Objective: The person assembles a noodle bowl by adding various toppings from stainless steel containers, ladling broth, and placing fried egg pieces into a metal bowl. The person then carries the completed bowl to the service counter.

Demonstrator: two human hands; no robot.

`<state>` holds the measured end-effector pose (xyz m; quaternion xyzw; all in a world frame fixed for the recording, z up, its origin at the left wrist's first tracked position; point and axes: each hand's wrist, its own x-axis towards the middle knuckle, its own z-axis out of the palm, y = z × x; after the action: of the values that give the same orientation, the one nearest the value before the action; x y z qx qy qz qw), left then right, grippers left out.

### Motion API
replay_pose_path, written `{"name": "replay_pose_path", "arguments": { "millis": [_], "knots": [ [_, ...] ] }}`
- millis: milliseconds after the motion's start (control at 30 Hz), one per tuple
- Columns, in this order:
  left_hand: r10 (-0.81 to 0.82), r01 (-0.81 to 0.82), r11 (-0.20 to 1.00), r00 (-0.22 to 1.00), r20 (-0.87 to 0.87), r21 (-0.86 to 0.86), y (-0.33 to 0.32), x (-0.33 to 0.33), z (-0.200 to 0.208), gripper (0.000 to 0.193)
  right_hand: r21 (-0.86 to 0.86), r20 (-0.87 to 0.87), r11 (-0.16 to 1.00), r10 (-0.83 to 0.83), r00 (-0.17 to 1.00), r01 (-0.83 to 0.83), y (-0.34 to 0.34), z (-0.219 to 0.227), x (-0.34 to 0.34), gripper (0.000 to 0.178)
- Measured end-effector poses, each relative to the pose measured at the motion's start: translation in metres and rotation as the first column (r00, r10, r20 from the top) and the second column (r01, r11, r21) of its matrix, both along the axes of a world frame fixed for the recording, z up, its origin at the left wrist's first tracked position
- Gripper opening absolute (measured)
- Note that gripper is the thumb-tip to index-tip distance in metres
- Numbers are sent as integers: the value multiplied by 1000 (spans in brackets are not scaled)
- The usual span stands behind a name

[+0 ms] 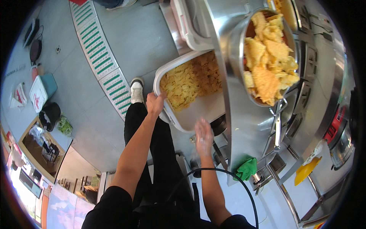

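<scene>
My left hand [155, 104] is closed round the rim of a large white plastic bin [157, 81], at its near left side. Pale yellow flaky crisps [181, 82] fill the bin's left and far part, and a browner heap [207, 70] lies at the right. The near part shows bare white bottom. Close to the bin's near right edge is my right hand [204, 137], in a thin clear plastic glove. Its fingers are stretched out, slightly blurred, with nothing seen in them. A round steel pot [241, 57] piled with larger golden crisps [267, 57] stands on the counter to the right.
The steel counter [248, 126] overhangs the bin's right side. A green cloth [246, 168] lies at its near end, and metal tongs [278, 126] lie beside the pot. Another white bin [190, 26] stands beyond. A drain grate [100, 47] crosses the floor at left.
</scene>
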<state>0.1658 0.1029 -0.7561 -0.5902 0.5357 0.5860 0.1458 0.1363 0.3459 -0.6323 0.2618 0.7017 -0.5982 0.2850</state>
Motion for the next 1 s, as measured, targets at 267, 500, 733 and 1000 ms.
{"name": "replay_pose_path", "arguments": {
  "millis": [267, 500, 733, 1000],
  "knots": [
    [68, -65, 997, 996, -52, 47, 1, 33, 23, 26, 622, 3, 783, 3, 1000, -4, 76, -192, -71, 67],
    [72, -64, 993, 995, -73, 101, -8, 74, 76, 26, 716, -63, 683, -143, 988, 145, 55, -189, -101, 77],
    [58, -31, 981, 989, -135, 190, -41, 84, 142, 18, 497, -292, 856, 11, 956, 142, 63, -179, -142, 78],
    [-8, 28, 989, 991, -134, 147, -52, 77, 143, 17, 223, -234, 970, 151, 961, -98, 37, -199, -145, 79]
  ]
}}
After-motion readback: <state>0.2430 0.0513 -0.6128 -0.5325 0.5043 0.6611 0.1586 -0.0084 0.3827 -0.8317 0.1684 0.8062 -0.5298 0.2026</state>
